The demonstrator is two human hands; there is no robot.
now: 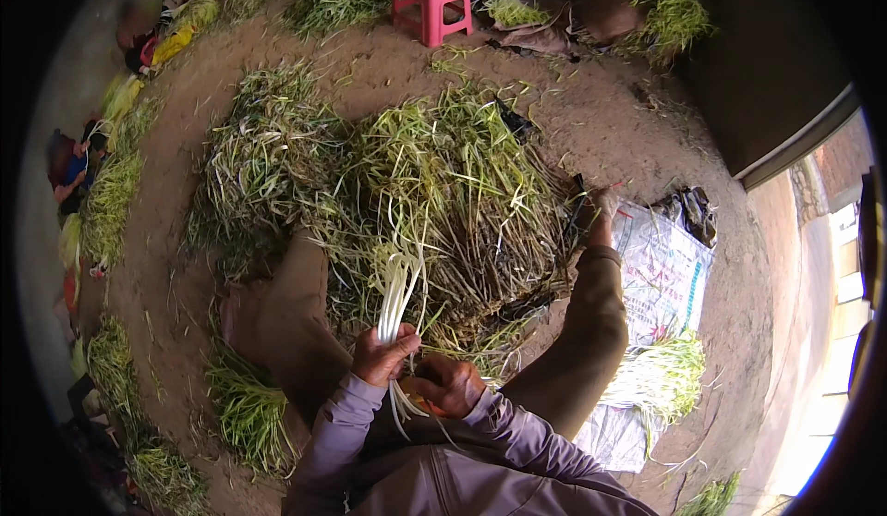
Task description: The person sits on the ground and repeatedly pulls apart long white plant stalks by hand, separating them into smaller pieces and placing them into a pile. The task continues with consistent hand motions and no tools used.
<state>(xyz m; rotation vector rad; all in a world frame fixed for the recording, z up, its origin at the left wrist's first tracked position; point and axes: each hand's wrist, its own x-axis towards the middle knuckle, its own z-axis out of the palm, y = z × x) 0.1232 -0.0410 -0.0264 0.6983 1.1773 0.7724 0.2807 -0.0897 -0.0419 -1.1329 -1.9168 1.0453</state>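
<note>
Above my lap, my left hand (382, 357) is closed round a bunch of long, thin white stalks (395, 296), like blanched chives or garlic shoots. Their looped ends point away from me, and the loose ends hang below the fist. My right hand (449, 385) is close beside it, fingers curled; what they grip, if anything, is hidden. Something orange (431, 407) shows under that hand, too covered to name. Between my spread legs and beyond lies a big heap of green and yellowish stalks (434, 174) with brown, muddy stems.
Another leafy heap (268, 137) adjoins it on the left. By my right leg, a pale bundle (658, 376) rests on a printed white sack (651, 267). Green stalks (248, 414) lie by my left leg. A pink stool (431, 6) stands far off; people (69, 169) sit at far left.
</note>
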